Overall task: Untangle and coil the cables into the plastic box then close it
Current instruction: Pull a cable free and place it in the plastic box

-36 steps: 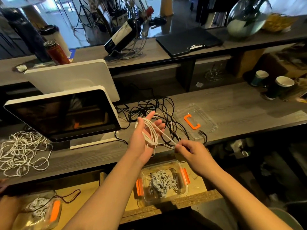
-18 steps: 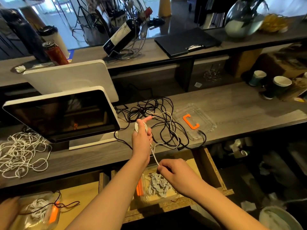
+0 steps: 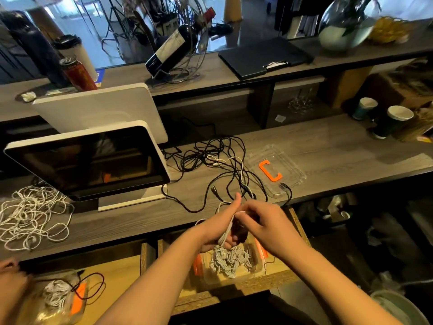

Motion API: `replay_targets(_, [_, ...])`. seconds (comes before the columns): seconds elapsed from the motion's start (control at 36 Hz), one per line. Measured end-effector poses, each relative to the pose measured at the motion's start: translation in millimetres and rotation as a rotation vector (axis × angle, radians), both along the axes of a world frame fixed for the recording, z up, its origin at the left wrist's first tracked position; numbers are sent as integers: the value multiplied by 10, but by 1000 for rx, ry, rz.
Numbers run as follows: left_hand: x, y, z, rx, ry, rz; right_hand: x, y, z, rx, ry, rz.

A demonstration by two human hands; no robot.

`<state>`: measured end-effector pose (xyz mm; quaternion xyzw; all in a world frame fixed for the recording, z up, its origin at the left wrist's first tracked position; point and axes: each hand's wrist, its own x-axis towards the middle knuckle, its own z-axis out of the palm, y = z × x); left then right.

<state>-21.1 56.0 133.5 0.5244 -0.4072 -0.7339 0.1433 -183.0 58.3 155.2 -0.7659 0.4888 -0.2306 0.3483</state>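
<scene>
The left hand [image 3: 219, 227] grips a looped white cable [image 3: 225, 233], thumb up; the right hand [image 3: 262, 219] pinches it just beside. Both hover over the clear plastic box [image 3: 256, 269] of coiled cords, below the woodgrain tabletop [image 3: 328, 148].

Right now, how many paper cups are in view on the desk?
2. Both stand at the far right of the desk: a smaller cup further back, and a larger dark cup just in front of it. Clutter beside them could hide more.
</scene>
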Motion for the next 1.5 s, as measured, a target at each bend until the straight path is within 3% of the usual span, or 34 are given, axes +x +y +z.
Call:
replay_targets(0.11, [44, -9, -7, 82, 69, -163, -114, -105, 3, -2, -22, -67])
replay_targets(0.28, [71, -34, 95, -57, -58, -511, -182, -198, -15, 47, 4, 34])
replay_targets(0.42, [81, -54, 93, -87, -97, -550, -210, -215, -87, 203, -82, 35])
replay_targets(0.75, [128, -114, 28, -200, 20, -170, -285, -310, -251, 424, -305, -38])
replay_targets(0.94, [76, -130, 30, -177, 66, 147, -253, -386, -298, 377, -318, -195])
replay_targets(1.25, [-78, -155, 115, -175, 368, 652, 111, -221, -268, 394, -565, -259])
replay_targets(1.5, [51, -279, 160, -205, 631, 891, 269, -81, -357, 439, -446, -140])
